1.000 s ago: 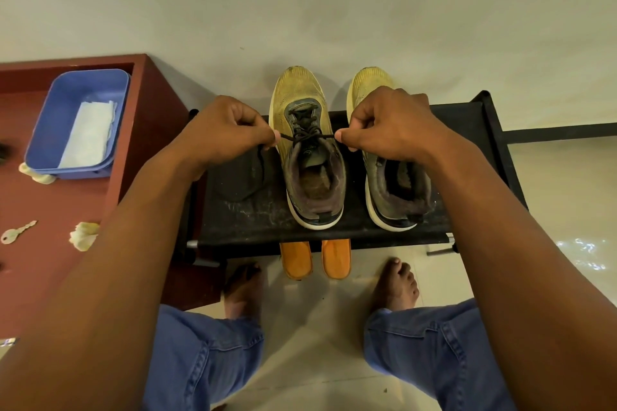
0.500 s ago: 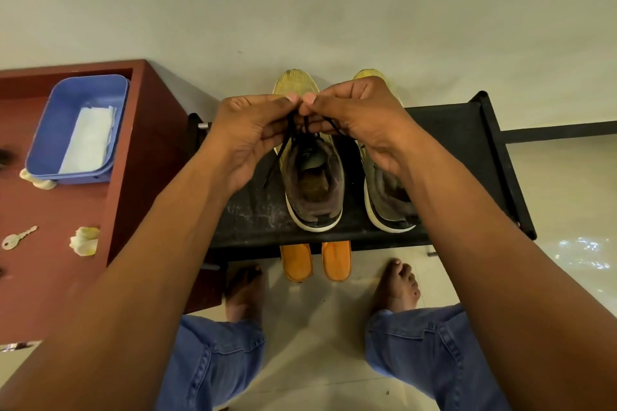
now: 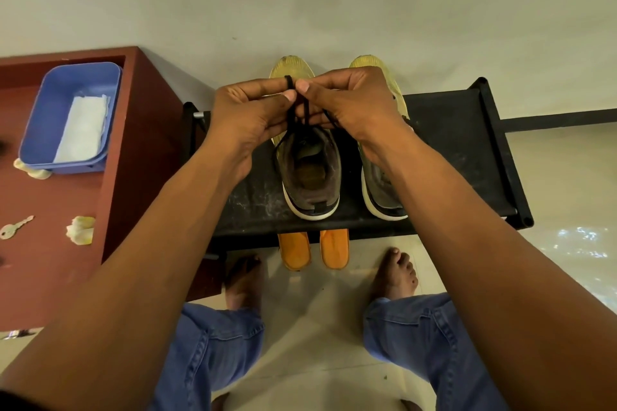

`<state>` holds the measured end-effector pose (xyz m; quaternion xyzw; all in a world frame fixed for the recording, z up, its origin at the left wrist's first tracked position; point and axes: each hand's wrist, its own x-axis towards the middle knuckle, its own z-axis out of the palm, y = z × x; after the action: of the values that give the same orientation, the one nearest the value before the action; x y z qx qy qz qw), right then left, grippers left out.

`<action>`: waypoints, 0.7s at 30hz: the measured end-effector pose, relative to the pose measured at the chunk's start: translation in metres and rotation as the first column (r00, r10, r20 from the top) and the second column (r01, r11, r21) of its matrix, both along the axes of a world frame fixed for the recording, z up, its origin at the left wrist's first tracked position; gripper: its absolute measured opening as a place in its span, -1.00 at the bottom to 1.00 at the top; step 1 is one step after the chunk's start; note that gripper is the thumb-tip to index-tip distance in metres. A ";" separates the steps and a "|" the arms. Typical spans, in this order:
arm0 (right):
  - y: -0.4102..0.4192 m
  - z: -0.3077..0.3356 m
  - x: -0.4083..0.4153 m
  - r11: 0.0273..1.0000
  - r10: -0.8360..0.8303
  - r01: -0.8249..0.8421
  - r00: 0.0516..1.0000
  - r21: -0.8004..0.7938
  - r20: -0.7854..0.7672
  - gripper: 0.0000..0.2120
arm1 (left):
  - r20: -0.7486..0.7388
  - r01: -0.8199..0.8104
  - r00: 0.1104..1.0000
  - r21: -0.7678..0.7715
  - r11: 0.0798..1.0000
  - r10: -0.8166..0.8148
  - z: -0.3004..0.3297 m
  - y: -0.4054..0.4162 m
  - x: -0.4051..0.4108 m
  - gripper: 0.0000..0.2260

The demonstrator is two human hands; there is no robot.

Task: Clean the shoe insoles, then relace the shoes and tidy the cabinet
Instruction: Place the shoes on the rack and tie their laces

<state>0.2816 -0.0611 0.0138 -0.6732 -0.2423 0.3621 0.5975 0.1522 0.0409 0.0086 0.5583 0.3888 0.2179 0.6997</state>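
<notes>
Blue rectangular plastic tub (image 3: 40, 130) on red-brown wooden cabinet top (image 3: 50, 270), holding one folded white cloth (image 3: 81, 128); brass-coloured key (image 3: 15, 229) and crumpled pale wads (image 3: 80, 229) lie loose near it. Pair of worn yellow mesh shoes with white soles on black metal rack shelf (image 3: 457, 150), orange insoles (image 3: 293, 250) below its front edge. Left hand (image 3: 247, 117) and right hand (image 3: 350, 103), fingers curled, each pinch the black cord lace (image 3: 293, 110) above the left shoe (image 3: 309, 170), fingertips nearly meeting; right shoe (image 3: 380, 187) just beside.

head cam | worn, looks steeply down | close over shoe rack (image 3: 467, 143) | single view
</notes>
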 end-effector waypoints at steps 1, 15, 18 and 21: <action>0.000 0.000 0.000 1.000 0.006 -0.006 1.000 -0.004 0.004 -0.83 | -0.001 -0.006 1.000 0.015 1.000 0.006 0.000 0.000 0.000 -0.76; 0.000 0.001 0.006 0.997 0.050 -0.049 0.998 -0.052 0.027 -0.61 | -0.012 -0.009 1.000 0.123 0.992 0.011 0.001 0.000 0.001 -0.60; -0.003 0.004 0.009 0.994 0.083 -0.082 0.997 -0.073 0.006 -0.51 | -0.036 0.007 0.999 0.118 0.993 -0.003 0.001 0.001 0.000 -0.54; -0.005 0.005 0.008 0.993 0.088 -0.086 0.996 -0.078 0.023 -0.46 | -0.040 0.003 0.999 0.135 0.991 0.002 -0.001 0.002 0.001 -0.53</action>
<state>0.2892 -0.0659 0.0186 -0.6891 -0.2653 0.3881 0.5514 0.1529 0.0427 0.0076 0.6087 0.3870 0.2325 0.6525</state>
